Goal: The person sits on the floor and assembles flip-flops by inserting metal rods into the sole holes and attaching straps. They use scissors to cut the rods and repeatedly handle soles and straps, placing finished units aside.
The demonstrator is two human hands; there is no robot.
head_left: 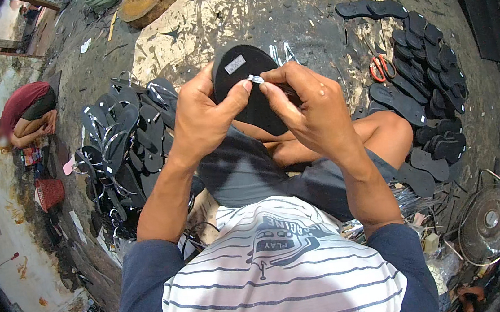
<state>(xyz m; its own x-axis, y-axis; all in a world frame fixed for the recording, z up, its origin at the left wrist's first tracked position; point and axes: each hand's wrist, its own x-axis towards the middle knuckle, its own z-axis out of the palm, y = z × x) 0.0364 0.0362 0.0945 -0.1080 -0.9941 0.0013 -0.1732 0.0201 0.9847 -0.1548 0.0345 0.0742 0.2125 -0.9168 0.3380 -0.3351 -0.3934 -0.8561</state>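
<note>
While gripping the black sole (253, 109) above the lap (242, 166) in the left hand (200, 117) and pinching a pale piece (255, 79), too tiny to identify, with the right hand (316, 99), could drop the piece through uneven pressure.

The sole (253, 108) is black, the shirt (285, 292) dark-striped white.

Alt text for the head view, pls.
Left hand holds up a black sole while the right hand pinches a small pale strip that overlaps it in view. Strapped sandals are heaped on the left; dark soles and orange-handled scissors lie on the right; another person bends over at far left.
</note>
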